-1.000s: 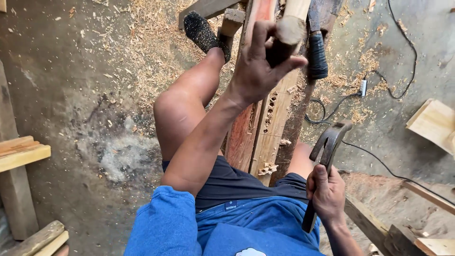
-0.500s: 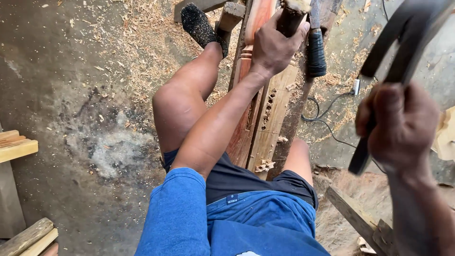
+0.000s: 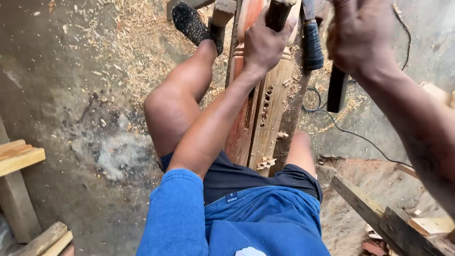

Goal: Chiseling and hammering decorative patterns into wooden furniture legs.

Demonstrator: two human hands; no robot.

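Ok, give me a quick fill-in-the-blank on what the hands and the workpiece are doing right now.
1. The left hand grips a dark ____ handle set against the carved wooden piece.
2. The right hand holds the hammer handle ____ above the workpiece.
3. The carved wooden piece lies ____ the person's legs.
4. The floor is strewn with wood ____.

Missing words: chisel; raised; between; shavings
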